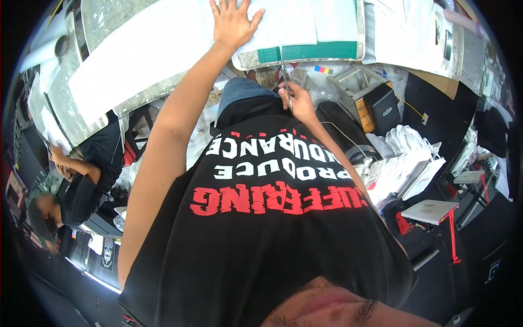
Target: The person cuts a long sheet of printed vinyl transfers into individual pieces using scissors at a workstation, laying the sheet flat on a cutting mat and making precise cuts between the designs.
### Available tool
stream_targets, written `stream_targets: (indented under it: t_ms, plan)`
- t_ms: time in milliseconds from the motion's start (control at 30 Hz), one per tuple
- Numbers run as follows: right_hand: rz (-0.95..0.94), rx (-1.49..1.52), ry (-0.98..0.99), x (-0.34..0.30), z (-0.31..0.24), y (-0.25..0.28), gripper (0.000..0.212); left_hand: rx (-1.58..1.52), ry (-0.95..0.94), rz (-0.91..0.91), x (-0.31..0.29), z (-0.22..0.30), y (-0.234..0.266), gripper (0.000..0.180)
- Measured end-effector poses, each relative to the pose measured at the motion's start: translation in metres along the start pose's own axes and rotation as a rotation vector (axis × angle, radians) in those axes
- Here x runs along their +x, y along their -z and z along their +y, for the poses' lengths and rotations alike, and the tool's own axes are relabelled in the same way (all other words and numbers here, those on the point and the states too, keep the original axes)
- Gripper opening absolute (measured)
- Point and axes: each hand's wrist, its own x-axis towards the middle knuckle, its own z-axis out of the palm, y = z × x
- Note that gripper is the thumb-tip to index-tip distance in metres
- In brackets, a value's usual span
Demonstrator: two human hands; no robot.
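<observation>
My left hand (234, 24) lies flat with fingers spread on a white sheet (155, 41) at the far side of the table. Its palm presses the sheet near the green cutting mat (308, 52). In my right hand (298, 101), closed at the table's front edge, is a slim metal cutting tool (284, 70) with a narrow pointed blade. The blade points away from me and its tip overlaps the near edge of the mat. I cannot make out whether it is scissors or a knife. White sheets (289, 24) cover most of the mat.
A white roll (46, 53) lies at the far left. Another person (81, 182) in black works there. Beside me on the right stand a stool (362, 90), a black box (383, 109), white bags (406, 155) and a red-legged stand (433, 212). Cluttered plastic lies below the table edge.
</observation>
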Motion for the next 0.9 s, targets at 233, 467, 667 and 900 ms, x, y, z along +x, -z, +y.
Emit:
stream_targets:
  t_ms: [233, 467, 667, 900]
  plan:
    - [0.034, 0.126, 0.026, 0.004, 0.004, 0.006, 0.05, 0.004, 0.009, -0.023, 0.001, 0.0, 0.0, 0.069]
    - [0.092, -0.19, 0.069, -0.003, 0.009, 0.005, 0.053, -0.026, 0.008, -0.006, 0.001, 0.0, 0.001, 0.068]
    - [0.078, -0.139, 0.058, 0.003, -0.013, 0.003, 0.054, -0.004, 0.009, -0.021, 0.001, 0.0, 0.003, 0.069]
    - [0.043, -0.117, 0.019, 0.003, -0.019, 0.002, 0.053, -0.023, 0.021, -0.02, 0.0, -0.002, 0.002, 0.068]
